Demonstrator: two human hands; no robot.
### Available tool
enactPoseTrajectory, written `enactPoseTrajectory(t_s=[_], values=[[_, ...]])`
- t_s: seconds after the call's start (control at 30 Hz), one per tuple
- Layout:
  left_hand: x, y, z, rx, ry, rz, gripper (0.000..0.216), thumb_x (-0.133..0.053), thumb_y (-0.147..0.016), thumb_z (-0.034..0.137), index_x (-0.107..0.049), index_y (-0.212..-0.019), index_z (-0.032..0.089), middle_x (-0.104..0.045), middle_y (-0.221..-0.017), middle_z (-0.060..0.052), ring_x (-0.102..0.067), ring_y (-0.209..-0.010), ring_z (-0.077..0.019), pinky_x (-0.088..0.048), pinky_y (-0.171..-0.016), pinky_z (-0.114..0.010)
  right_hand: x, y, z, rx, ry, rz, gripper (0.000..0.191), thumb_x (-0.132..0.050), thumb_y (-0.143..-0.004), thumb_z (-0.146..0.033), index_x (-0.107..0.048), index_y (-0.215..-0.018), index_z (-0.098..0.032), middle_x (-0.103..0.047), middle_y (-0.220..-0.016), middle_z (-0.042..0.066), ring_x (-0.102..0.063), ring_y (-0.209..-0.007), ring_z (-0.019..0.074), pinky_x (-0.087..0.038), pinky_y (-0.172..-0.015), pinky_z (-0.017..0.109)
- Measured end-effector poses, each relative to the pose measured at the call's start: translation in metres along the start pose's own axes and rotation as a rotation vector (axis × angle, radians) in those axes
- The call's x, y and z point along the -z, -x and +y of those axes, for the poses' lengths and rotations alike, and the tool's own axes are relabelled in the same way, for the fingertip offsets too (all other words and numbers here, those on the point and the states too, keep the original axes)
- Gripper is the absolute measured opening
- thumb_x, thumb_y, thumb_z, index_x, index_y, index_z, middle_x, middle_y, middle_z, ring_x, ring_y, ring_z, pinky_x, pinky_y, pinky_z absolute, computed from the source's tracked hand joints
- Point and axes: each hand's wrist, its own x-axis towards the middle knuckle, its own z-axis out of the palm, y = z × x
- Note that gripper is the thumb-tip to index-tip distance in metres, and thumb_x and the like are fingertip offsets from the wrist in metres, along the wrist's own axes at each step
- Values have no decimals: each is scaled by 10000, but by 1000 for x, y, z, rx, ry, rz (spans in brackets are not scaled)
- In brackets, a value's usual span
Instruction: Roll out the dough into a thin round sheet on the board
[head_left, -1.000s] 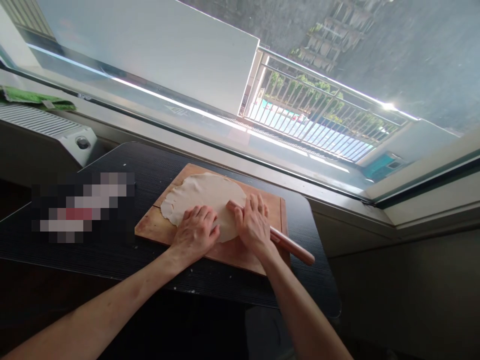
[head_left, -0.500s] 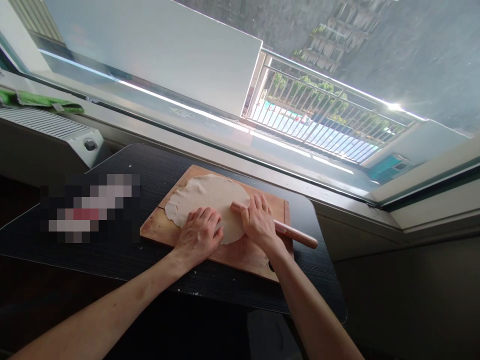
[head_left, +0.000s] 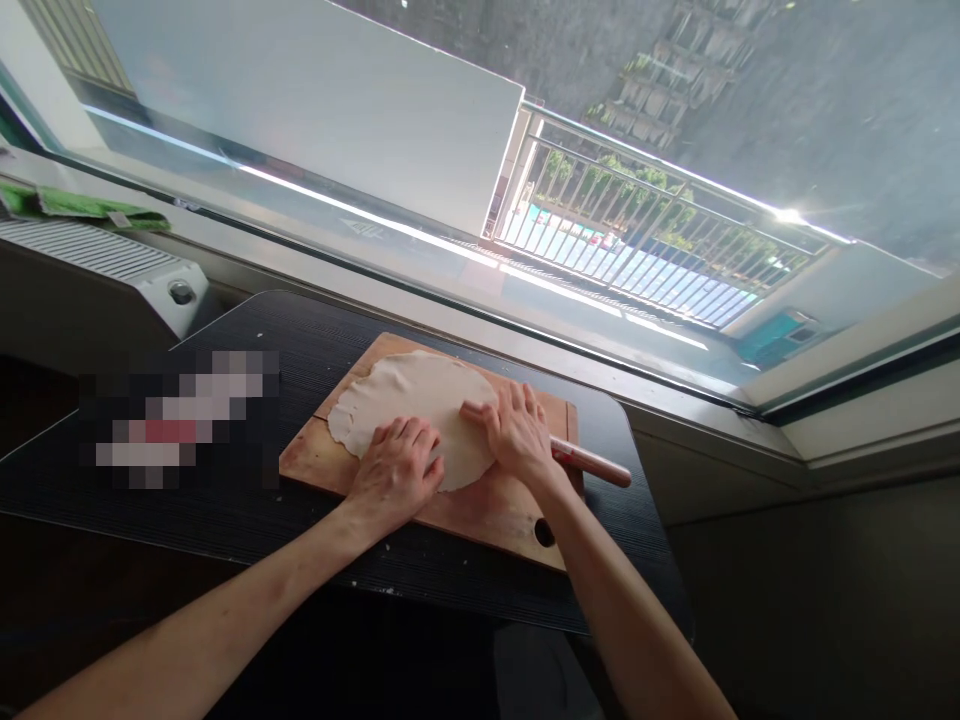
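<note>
A broad, thin sheet of dough (head_left: 420, 385) with a ragged left edge lies on a wooden cutting board (head_left: 495, 525). My left hand (head_left: 397, 460) rests on the dough's near edge, fingers curled together and pressed against it; their tips are partly hidden. On the right, my right hand (head_left: 517, 430) lies over a wooden rolling pin (head_left: 592, 462), thumb toward the pin's left end and fingers stretched across it. That left end sits on the dough, while the other end sticks out past the board's right side.
The board stands on a dark table (head_left: 300, 325) with rounded corners and white specks. At the table's left is a blurred-out item (head_left: 180, 415). A radiator (head_left: 169, 290) with a green cloth (head_left: 97, 207) stands at far left. A large window (head_left: 337, 130) runs behind the table.
The rolling pin and my right hand have shifted very slightly left and toward me. More of the board's round hole shows beside my right forearm. My left hand stays almost still.
</note>
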Motion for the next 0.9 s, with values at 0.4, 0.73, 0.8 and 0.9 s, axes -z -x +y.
enactPoseTrajectory(t_s=[0.4,0.73,0.8,0.9], values=[[0,0,0,-5,-23,8,60,-558,-870,223,-581,-923,206,-643,-998,-78,-573,-987,-266,-440,-921,-437,23,-94,4,-310,-114,-107,544,-231,-1021,-413,-540,-1373,-137,-360,-1565,179,-244,-1478,334,-262,-1142,545],[-2,0,-1,-14,-38,8,75,-545,-881,217,-584,-944,205,-655,-995,-72,-579,-989,-259,-430,-920,-430,-14,4,-2,29,45,97,630,-330,-1020,-435,-312,-1541,-82,-280,-1618,162,-99,-1527,294,-154,-1204,482],[-1,0,1,-11,-61,3,77,-550,-877,213,-596,-937,199,-658,-991,-75,-580,-996,-264,-425,-935,-440,-1,-38,-2,-55,17,36,653,-279,-1027,-497,-343,-1523,-78,-239,-1630,170,-106,-1522,318,-165,-1193,502],[4,-3,8,-28,-69,7,131,-576,-853,183,-624,-974,191,-673,-1017,-75,-590,-1012,-258,-394,-994,-453,21,-91,3,-161,-14,-56,583,-237,-1034,-502,-466,-1449,-162,-290,-1610,150,-160,-1505,316,-205,-1162,529]])
